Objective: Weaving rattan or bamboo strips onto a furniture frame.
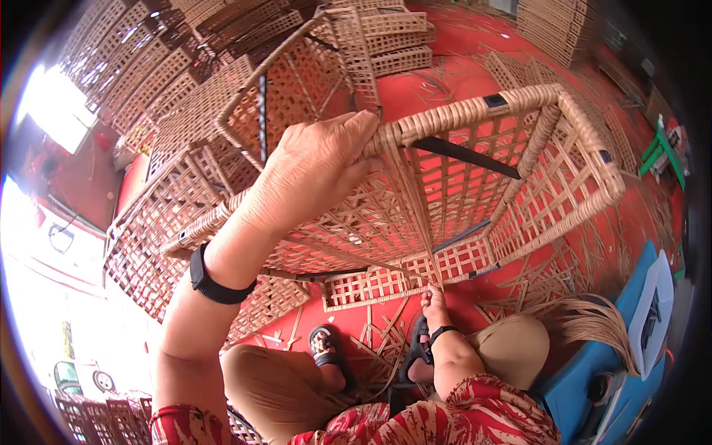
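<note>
A: Quick one: what are we logging for the left hand [315, 167]?

B: We're seeing it gripping the wrapped rim of a woven basket [460, 113]; the finger ends are hiding from us underneath.

A: And the right hand [432, 298]?

B: It's sitting low, near the knees, closing on a thin cane strand [429, 252]. That strand is running up to the rim beside the left hand. Exact finger placement is too small, so we're skipping it.

A: Where are we putting the basket?

B: It's tilting in front of the person, over the red floor [463, 59]. A black strip [467, 157] is slanting below its rim. We can't tell whether the basket is touching the floor.

A: Surroundings?

B: We're noting woven pieces [400, 44] stacking up behind, dark sandals [324, 341] standing among cane scraps [382, 334], and a strand bundle [593, 319] lying between the right knee and a blue container [567, 386].
</note>
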A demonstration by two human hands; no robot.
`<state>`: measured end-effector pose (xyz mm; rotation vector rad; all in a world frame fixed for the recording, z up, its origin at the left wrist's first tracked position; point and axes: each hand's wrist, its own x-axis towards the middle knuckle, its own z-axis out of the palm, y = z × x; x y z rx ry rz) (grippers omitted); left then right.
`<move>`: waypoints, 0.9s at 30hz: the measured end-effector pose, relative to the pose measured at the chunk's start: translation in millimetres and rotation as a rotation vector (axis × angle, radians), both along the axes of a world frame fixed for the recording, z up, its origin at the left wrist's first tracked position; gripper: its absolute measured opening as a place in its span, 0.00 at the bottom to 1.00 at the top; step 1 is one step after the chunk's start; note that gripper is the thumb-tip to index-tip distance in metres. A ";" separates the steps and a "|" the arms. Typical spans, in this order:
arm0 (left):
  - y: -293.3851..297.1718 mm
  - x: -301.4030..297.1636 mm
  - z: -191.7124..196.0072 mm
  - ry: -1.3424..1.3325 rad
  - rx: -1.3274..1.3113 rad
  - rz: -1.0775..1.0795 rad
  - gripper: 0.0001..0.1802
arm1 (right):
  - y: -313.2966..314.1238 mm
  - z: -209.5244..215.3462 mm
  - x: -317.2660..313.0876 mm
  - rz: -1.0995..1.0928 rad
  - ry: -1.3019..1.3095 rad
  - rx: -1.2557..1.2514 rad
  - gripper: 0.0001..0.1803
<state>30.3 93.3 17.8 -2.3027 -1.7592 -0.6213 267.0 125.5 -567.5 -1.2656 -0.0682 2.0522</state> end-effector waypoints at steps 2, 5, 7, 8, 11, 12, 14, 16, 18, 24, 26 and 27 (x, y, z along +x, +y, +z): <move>-15.9 -3.8 5.3 -0.011 -0.009 0.037 0.16 | 3.8 3.2 -4.3 0.019 -0.028 -0.009 0.05; -37.2 -12.1 14.8 -0.004 0.031 0.056 0.16 | 10.7 10.8 -14.5 0.048 -0.075 -0.116 0.05; -53.0 -14.8 21.9 -0.021 0.057 0.064 0.16 | 16.7 23.9 -18.5 -0.061 -0.208 -0.101 0.05; -60.5 -12.4 24.6 -0.038 0.068 0.072 0.16 | 22.2 32.6 -19.0 -0.107 -0.256 -0.091 0.07; -81.3 -14.1 47.2 -0.052 0.163 0.083 0.16 | 58.9 81.5 -8.5 -0.087 -0.248 0.096 0.07; -85.4 -15.1 57.7 -0.058 0.213 0.090 0.16 | 77.6 103.3 -3.2 -0.165 -0.178 0.206 0.08; -95.3 -17.9 76.2 -0.066 0.266 0.101 0.15 | 118.4 152.5 18.4 -0.107 -0.242 0.306 0.07; -105.9 -25.5 91.8 -0.220 0.360 0.203 0.14 | 160.4 212.7 51.7 -0.051 -0.284 0.490 0.14; -119.3 -37.3 95.4 -0.341 0.337 0.281 0.12 | 197.2 282.1 79.3 -0.083 -0.255 0.663 0.19; -133.3 -89.4 17.6 -0.842 0.757 0.364 0.08 | 230.6 545.7 153.5 -0.052 -0.613 1.347 0.19; -126.7 -101.5 -37.3 -0.756 0.916 0.268 0.08 | 220.7 633.7 155.8 -0.112 -0.631 1.166 0.18; -117.8 -101.2 -70.5 -0.950 0.859 0.271 0.07 | 210.2 663.9 153.3 -0.251 -0.789 1.255 0.17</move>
